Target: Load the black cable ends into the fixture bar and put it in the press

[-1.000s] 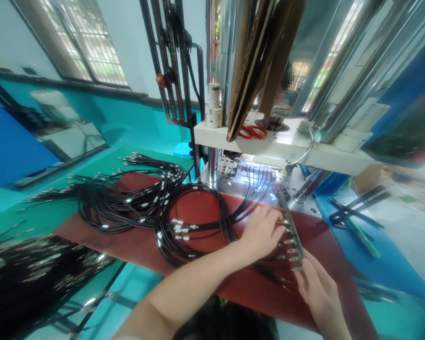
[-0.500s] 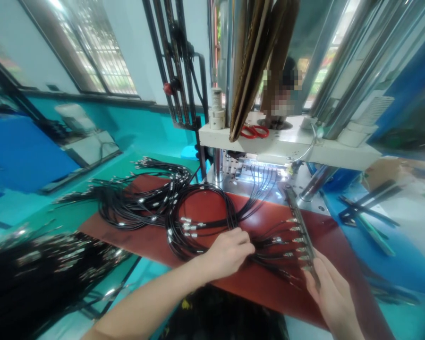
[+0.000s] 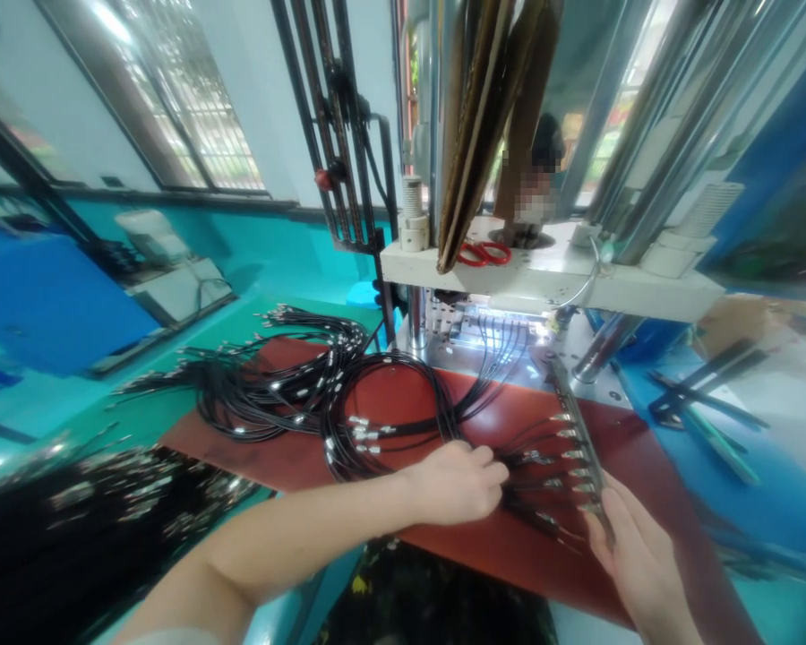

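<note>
cables (image 3: 510,479) are being pinched in a bunch by the left hand (image 3: 460,482), keeping the metal tips fanned toward the fixture bar (image 3: 578,430). bar's near end is being steadied by the right hand (image 3: 635,560), fingers closed on it, above the red mat (image 3: 484,537).

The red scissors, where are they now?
In the head view, the red scissors lie on the white machine shelf at upper centre, beside the leaning cardboard sheets, well above both hands.
</note>
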Demonstrator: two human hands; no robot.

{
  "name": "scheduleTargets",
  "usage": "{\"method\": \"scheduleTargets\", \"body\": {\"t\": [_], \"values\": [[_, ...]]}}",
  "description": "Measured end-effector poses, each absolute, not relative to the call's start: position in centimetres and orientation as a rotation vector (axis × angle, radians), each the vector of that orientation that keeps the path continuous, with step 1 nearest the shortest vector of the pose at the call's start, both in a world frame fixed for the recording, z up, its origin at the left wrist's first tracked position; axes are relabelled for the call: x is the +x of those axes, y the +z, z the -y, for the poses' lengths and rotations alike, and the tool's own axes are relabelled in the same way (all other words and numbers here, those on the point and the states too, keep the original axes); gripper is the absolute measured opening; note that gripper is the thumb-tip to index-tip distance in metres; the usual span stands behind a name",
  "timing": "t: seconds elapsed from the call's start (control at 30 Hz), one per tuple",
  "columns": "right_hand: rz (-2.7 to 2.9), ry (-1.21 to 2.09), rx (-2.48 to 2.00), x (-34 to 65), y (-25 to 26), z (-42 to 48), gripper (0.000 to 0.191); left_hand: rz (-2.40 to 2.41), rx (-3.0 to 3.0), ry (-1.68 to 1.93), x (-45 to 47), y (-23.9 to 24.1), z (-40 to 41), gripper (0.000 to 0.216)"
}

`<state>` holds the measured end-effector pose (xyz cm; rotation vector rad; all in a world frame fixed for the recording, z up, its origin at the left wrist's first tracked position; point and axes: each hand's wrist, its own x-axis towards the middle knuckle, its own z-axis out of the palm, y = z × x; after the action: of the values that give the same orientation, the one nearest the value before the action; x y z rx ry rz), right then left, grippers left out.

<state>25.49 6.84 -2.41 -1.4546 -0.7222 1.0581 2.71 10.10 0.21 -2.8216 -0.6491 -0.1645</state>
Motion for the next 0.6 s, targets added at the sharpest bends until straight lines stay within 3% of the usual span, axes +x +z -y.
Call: {"method": "scheduleTargets", "body": {"t": [0.33, 0.6], "values": [[0.581, 1.158, -1.391, 25.7, -2.0, -6.8, 0.057, 0.900, -2.762, -0.117, 1.7, 3.2, -10.1, 0.014], [0.694, 1.122, -1.338, 25.6, -2.1, -7.0, 0.045, 1.098, -2.961, -0.544, 3.6, 7.3, -12.1, 0.030]]}}
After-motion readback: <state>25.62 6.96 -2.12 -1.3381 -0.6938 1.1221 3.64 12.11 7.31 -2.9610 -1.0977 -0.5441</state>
